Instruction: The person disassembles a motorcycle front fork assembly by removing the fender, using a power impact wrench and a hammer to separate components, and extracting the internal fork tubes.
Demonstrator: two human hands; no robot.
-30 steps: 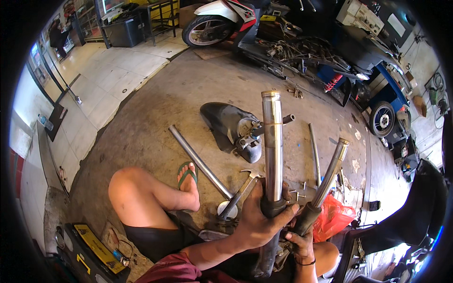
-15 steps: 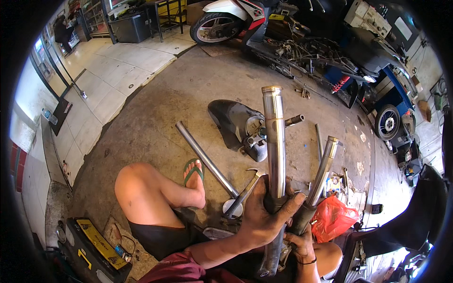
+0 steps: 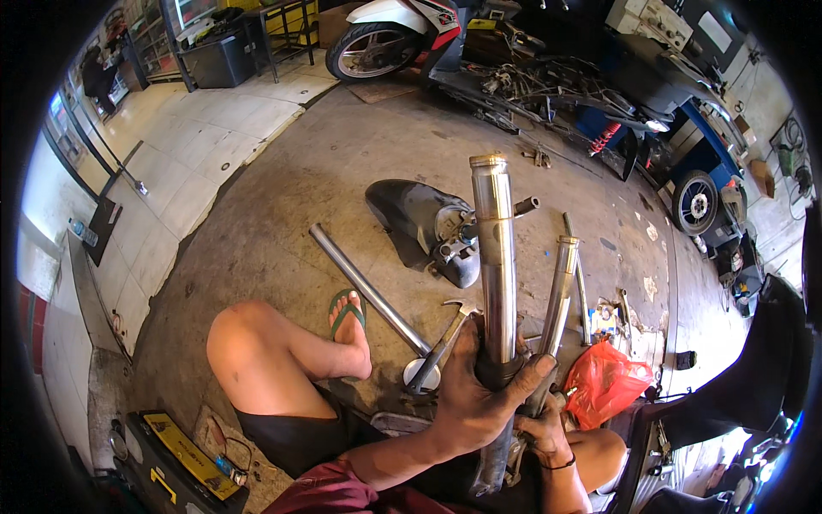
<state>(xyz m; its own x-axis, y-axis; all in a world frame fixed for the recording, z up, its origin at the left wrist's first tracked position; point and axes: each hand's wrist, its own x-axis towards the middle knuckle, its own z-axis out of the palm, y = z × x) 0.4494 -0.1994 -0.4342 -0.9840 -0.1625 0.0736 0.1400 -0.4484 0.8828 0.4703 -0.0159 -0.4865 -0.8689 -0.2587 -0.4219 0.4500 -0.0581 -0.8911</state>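
My left hand is wrapped round a motorcycle fork leg, just below where its shiny tube enters the dark lower part. The leg stands nearly upright, its lower end hanging over my lap. Lower and to the right, my right hand is closed round a second fork leg, which leans a little right. The two legs are side by side, and part of the second is hidden behind my left hand. Beyond my left hand lie a claw hammer and a loose metal tube on the floor.
A black front fender with a fork clamp lies ahead. On the right are a red plastic bag and a thin rod. A black and yellow toolbox stands at lower left. Motorbikes stand at the back.
The second fork leg, in my right hand, has swung left and more upright, closer to the first. My left hand keeps its grip on the first leg. The view has shifted slightly.
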